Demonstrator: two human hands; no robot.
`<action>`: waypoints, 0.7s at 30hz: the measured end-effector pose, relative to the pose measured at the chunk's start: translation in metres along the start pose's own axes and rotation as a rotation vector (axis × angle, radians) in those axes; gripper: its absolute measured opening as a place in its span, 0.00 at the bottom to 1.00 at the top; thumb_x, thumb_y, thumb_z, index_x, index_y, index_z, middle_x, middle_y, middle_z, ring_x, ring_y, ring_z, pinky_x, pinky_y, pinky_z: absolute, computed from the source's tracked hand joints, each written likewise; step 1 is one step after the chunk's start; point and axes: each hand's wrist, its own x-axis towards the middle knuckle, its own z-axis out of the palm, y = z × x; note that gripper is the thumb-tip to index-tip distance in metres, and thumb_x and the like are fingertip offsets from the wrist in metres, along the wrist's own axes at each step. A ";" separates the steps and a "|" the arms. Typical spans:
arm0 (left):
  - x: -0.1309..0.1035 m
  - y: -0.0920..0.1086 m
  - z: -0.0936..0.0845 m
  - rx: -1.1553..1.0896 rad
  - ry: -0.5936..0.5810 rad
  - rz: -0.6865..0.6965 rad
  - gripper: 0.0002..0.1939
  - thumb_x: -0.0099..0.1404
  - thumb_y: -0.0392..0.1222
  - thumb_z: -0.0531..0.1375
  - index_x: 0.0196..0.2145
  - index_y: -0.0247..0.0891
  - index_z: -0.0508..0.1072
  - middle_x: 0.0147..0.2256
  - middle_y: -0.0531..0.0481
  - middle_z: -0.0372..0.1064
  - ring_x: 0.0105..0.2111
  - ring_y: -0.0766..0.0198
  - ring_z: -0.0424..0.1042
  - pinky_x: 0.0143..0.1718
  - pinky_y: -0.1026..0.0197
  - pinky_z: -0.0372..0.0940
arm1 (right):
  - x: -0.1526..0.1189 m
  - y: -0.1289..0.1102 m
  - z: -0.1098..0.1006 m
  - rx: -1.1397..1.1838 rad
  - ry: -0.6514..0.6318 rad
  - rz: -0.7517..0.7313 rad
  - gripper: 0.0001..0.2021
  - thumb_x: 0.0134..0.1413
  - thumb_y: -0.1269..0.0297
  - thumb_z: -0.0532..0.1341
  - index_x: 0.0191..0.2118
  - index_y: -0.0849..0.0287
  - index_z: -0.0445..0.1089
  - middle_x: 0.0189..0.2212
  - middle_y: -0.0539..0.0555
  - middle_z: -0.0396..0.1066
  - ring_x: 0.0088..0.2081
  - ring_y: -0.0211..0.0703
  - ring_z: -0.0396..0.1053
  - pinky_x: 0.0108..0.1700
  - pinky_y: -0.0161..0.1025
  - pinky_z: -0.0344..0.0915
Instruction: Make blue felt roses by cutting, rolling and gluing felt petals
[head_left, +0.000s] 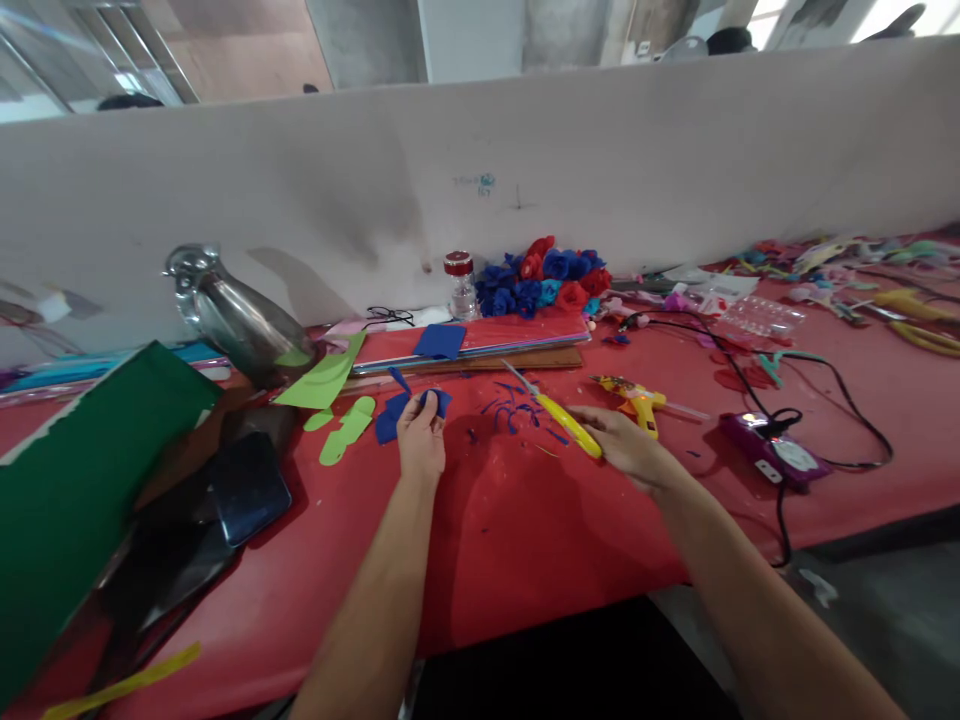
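My left hand (pixel 421 430) is closed, its thumb and fingers pinching a small dark blue piece of felt or foam sheet (pixel 441 402). Just beside it on the red table more blue pieces (pixel 388 420) lie, partly hidden by the hand. In my right hand (pixel 619 445) are yellow-handled scissors (pixel 570 425), seen edge-on, the metal tip pointing up and left. Thin blue trimmings (pixel 517 412) are scattered between the hands. Close beyond my right hand rests a yellow glue gun (pixel 639 402) with a clear stick in its back.
Behind are a stack of coloured sheets (pixel 510 335), blue and red fabric flowers (pixel 540 280), a glass jar (pixel 463 290) and a metal jug (pixel 240 315). Green cutouts (pixel 349 430) and a phone (pixel 251 490) lie left. A purple power strip (pixel 772 450) with cables sits right.
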 end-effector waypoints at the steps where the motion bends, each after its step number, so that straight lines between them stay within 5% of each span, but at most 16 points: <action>1: 0.001 0.000 -0.002 -0.002 0.017 0.009 0.14 0.42 0.40 0.70 0.24 0.36 0.69 0.20 0.60 0.62 0.15 0.79 0.51 0.18 0.70 0.48 | -0.006 0.003 -0.001 0.032 0.039 0.010 0.16 0.44 0.61 0.58 0.40 0.58 0.74 0.22 0.49 0.71 0.16 0.32 0.57 0.16 0.30 0.49; 4: 0.001 -0.002 -0.003 0.005 0.033 0.012 0.15 0.40 0.41 0.71 0.23 0.35 0.69 0.19 0.60 0.61 0.15 0.80 0.50 0.17 0.70 0.45 | -0.019 0.012 0.007 -0.006 0.096 0.048 0.16 0.42 0.63 0.59 0.40 0.60 0.74 0.18 0.46 0.66 0.15 0.30 0.53 0.16 0.30 0.47; 10: -0.006 -0.005 0.003 0.078 0.004 0.027 0.16 0.39 0.43 0.72 0.23 0.33 0.72 0.19 0.59 0.62 0.16 0.80 0.52 0.18 0.71 0.45 | -0.024 -0.003 0.044 0.012 -0.138 0.089 0.20 0.47 0.61 0.56 0.47 0.62 0.71 0.25 0.49 0.68 0.22 0.33 0.61 0.23 0.30 0.55; 13: -0.007 -0.004 0.002 0.075 0.022 0.024 0.16 0.38 0.42 0.72 0.23 0.33 0.73 0.19 0.58 0.64 0.16 0.80 0.53 0.17 0.71 0.45 | -0.025 -0.005 0.047 -0.015 -0.087 0.088 0.25 0.48 0.59 0.56 0.53 0.64 0.67 0.26 0.50 0.68 0.23 0.34 0.61 0.24 0.31 0.56; 17: -0.006 -0.003 0.001 0.049 0.023 0.016 0.15 0.39 0.42 0.72 0.22 0.34 0.72 0.19 0.58 0.64 0.16 0.79 0.52 0.17 0.71 0.45 | -0.022 0.005 0.040 -0.381 0.087 0.035 0.20 0.50 0.62 0.56 0.49 0.63 0.69 0.19 0.47 0.63 0.21 0.35 0.59 0.24 0.32 0.52; 21: -0.004 -0.005 0.001 0.050 -0.006 0.002 0.16 0.38 0.43 0.72 0.23 0.34 0.73 0.18 0.59 0.62 0.16 0.79 0.52 0.17 0.71 0.46 | -0.012 -0.001 0.035 -0.675 -0.012 0.051 0.17 0.50 0.64 0.56 0.46 0.63 0.69 0.23 0.50 0.68 0.23 0.37 0.62 0.26 0.33 0.52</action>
